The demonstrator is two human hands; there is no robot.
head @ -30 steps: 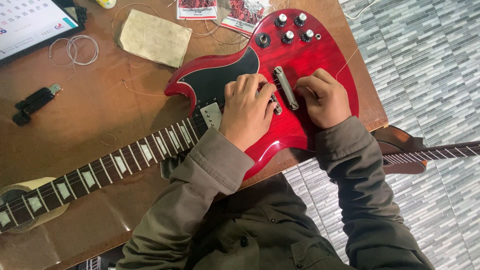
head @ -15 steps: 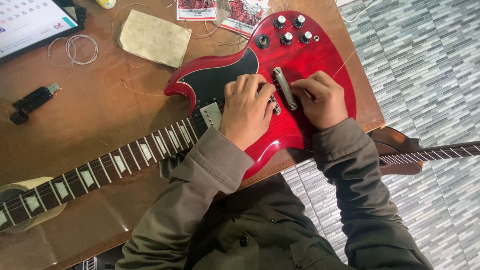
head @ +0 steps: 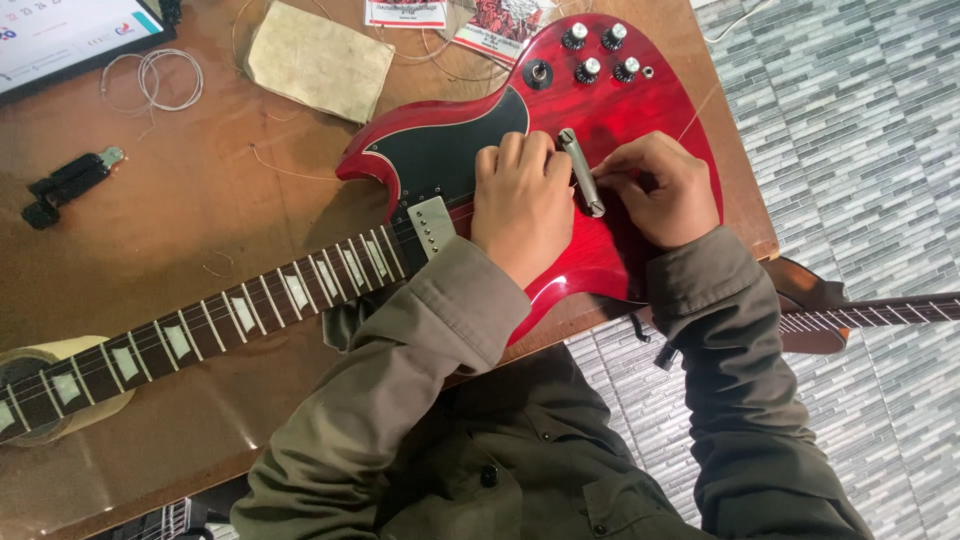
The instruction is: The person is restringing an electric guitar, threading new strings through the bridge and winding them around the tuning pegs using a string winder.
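Broadly unchanged since a second ago: the red electric guitar (head: pixel 600 120) lies flat on the brown tabletop (head: pixel 180 220), long axis diagonal, neck (head: pixel 200 330) pointing lower left, body upper right. Left hand (head: pixel 522 200) stays pressed on the strings, fingers together. Right hand (head: pixel 662 192) stays pinched beside the metal tailpiece (head: pixel 581 172), suggesting fine string work continues.

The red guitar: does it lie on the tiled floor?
No. The red guitar lies flat on the brown wooden table, with both hands resting on its body, and the tiled floor is beside the table.
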